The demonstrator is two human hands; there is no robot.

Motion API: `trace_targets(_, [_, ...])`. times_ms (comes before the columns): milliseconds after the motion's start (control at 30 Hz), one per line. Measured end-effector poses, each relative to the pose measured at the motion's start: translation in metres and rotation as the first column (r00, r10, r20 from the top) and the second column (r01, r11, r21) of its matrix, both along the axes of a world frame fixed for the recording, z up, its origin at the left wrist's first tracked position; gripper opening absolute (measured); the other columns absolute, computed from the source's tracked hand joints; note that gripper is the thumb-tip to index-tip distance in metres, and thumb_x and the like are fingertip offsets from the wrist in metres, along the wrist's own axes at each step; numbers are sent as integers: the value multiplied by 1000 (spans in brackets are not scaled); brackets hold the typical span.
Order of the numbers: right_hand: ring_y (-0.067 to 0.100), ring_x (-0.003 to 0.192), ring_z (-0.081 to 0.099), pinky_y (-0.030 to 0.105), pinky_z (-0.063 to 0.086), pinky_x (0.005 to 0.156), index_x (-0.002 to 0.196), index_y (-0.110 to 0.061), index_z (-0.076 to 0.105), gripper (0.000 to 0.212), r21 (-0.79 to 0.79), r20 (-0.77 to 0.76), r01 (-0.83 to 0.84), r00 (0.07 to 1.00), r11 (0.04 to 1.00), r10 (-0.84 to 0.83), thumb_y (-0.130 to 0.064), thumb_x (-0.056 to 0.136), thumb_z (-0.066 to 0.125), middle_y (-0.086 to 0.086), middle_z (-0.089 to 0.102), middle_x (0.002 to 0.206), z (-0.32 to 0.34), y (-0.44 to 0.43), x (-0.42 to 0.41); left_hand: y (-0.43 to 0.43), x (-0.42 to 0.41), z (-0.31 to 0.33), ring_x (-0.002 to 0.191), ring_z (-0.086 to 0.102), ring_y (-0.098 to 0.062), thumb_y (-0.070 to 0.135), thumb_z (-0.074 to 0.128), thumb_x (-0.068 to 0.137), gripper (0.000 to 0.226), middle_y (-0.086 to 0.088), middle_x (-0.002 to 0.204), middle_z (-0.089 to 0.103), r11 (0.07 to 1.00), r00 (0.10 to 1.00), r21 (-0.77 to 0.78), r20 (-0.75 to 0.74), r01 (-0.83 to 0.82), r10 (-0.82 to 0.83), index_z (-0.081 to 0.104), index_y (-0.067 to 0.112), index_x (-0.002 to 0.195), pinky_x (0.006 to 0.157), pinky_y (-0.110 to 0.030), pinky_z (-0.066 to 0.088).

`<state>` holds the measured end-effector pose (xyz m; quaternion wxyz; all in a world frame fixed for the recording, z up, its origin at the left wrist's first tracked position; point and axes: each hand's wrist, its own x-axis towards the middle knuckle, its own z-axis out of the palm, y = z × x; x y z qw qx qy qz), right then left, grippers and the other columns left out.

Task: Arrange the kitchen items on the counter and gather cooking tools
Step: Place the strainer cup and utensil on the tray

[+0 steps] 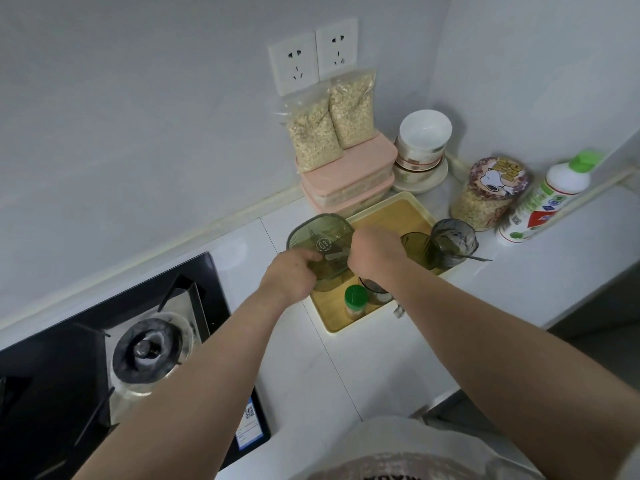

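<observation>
1. Left hand [291,275]: fingers curled round the near left side of the green container [320,247], gripping it; the thumb lies across its front wall.
2. Right hand [372,254]: knuckles bent over the container's right edge and gripping it there; the fingertips are hidden behind the hand.
3. Green container: translucent, with a rounded-square lid, upright between both hands at the back left corner of the tray [391,216].
4. Tray: cream rim, wood-toned floor, resting on the white counter [346,375].
5. In the tray, near end: small jar with a green cap [356,299], with a dark glass [375,292] just beside it under the right wrist.
6. In the tray, right side: green tumbler [415,244] touching a grey ribbed glass [453,240] that holds a spoon [478,258].
7. Right of the tray: cartoon-lidded jar of oats [491,195], then a white bottle with a green cap [547,202].
8. Behind the tray: two stacked pink boxes [349,181] bearing two bags of oats [332,123]; stacked bowls [424,147] in the corner.
9. Left of the counter: black gas hob [149,348].
10. Wall: twin sockets [311,57].
</observation>
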<state>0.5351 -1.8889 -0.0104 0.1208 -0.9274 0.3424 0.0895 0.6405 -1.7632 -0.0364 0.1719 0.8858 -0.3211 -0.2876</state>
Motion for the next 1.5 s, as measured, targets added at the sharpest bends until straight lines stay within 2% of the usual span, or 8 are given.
trace_targets(300, [21,78,55,33,41,74,77,-16,56,18,8,-52,-16,999,1000,17,-19,94,52,1,55,74,-16,-2,7,5,-2,-9,142,31,-23,19,50,89,52,6,154,41,949,919,164,250,269,-304,55,38,138,114,-40,31])
trace_targets(667, [23,82,62,34,50,72,95,-14,65,25,174,-35,-29,999,984,35,-31,100,47,3,65,84,-20,-17,4,6,-12,5,143,32,-22,17,54,89,56,5,156,38,944,915,195,256,266,-311,50,34,142,116,-36,29])
trace_targets(800, [23,90,61,38,43,82,103,-15,65,20,60,3,-85,996,995,85,-29,99,50,2,65,90,-7,-16,-3,9,-16,21,120,56,-23,2,44,80,62,8,132,59,987,966,19,203,158,-158,62,33,130,96,-30,49])
trace_targets(967, [25,93,64,35,42,78,107,-15,63,19,-51,227,-36,973,998,47,-25,100,49,3,67,91,27,-17,-8,5,-24,65,125,53,-20,-1,44,90,53,3,137,57,969,964,-242,265,57,10,60,24,134,91,-15,35])
trace_targets(1100, [32,103,66,42,51,89,128,-10,64,35,-100,598,-16,798,995,73,-27,101,48,11,73,108,69,-14,-6,-3,-25,113,121,58,-21,-8,47,86,48,-2,127,66,862,892,-474,449,178,62,68,15,122,98,-17,36])
trace_targets(1167, [33,89,68,41,53,77,118,-8,69,32,-145,719,0,687,989,106,-26,100,49,11,74,94,96,-12,-7,-6,-27,140,114,61,-21,-6,44,82,46,-2,119,69,805,852,-543,514,239,94,71,12,115,97,-17,39])
trace_targets(1333, [29,92,70,40,57,76,122,-8,68,29,-190,914,83,380,978,145,-21,99,56,10,75,102,170,-9,-15,-12,-39,219,101,59,-13,1,40,79,42,-1,106,72,666,745,-641,639,381,189,72,10,104,91,-4,33])
trace_targets(1500, [20,99,70,32,55,86,120,-7,70,28,-296,955,197,76,935,286,-19,97,58,5,74,109,249,-6,-28,-14,-52,298,108,58,-14,-1,50,83,40,0,119,69,585,621,-642,733,496,278,71,15,112,94,-19,42])
